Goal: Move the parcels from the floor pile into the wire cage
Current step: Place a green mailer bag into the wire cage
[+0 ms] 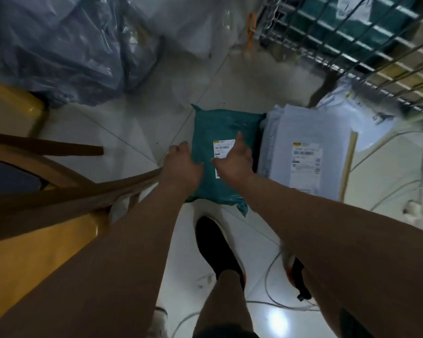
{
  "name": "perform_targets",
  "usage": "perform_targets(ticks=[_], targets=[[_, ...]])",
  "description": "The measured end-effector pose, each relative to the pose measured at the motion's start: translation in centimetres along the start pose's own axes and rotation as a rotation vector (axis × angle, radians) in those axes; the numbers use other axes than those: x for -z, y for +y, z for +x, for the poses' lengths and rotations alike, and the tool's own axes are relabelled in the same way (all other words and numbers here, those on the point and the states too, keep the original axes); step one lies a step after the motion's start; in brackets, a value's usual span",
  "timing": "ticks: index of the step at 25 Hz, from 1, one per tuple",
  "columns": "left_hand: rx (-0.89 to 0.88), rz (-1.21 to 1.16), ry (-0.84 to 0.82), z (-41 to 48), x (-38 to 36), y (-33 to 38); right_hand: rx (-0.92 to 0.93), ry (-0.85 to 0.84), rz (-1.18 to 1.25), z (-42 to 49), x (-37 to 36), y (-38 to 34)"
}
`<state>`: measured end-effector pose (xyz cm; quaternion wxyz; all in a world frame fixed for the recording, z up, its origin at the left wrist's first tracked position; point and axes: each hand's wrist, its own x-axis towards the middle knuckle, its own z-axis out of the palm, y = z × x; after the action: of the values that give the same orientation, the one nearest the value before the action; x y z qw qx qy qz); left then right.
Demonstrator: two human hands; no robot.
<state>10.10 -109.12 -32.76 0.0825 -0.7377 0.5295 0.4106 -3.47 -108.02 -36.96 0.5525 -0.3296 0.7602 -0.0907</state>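
Note:
A teal plastic parcel (pixel 220 128) with a white shipping label lies flat on the tiled floor in the middle of the view. My left hand (pixel 181 162) grips its left edge, fingers curled over the side. My right hand (pixel 235 159) rests on top of the parcel over the label, fingers stretched forward. A white parcel (pixel 305 147) with its own label lies right beside it, touching its right edge. The wire cage (pixel 366 52) stands at the upper right, with a teal parcel visible through its bars.
Large grey plastic sacks (pixel 66 50) fill the upper left. A wooden chair (pixel 59 189) and a yellow frame (pixel 17 103) crowd the left side. White cables (pixel 401 181) trail across the floor on the right. My black shoe (pixel 217 250) stands just behind the teal parcel.

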Motion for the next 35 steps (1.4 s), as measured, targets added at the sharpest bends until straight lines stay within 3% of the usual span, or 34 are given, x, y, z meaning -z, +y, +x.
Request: perform_targets(ticks=[7,14,18,21,25,30,35], targets=[[0.033,-0.048,-0.128,10.5,-7.7,-2.8,-0.270,0.214,-0.042,10.3,-4.4,4.9],[0.095,-0.258,-0.131,13.6,-11.5,-4.0,-0.273,0.268,-0.072,11.9,-5.4,7.4],[0.161,-0.338,-0.122,13.8,-11.6,-5.2,-0.337,0.245,0.028,13.3,-5.6,7.8],[0.230,-0.349,-0.060,14.1,-11.3,-6.5,-0.289,0.182,0.201,13.3,-5.7,8.1],[0.353,-0.356,0.048,13.4,-10.4,-7.5,-0.255,0.117,0.244,11.5,-6.7,7.6],[0.281,-0.225,0.173,10.5,-6.3,-4.9,-0.185,0.147,0.272,7.4,-6.4,6.5],[0.237,-0.291,0.233,5.6,-0.7,-2.3,0.017,0.202,0.160,1.3,-2.1,1.8]])
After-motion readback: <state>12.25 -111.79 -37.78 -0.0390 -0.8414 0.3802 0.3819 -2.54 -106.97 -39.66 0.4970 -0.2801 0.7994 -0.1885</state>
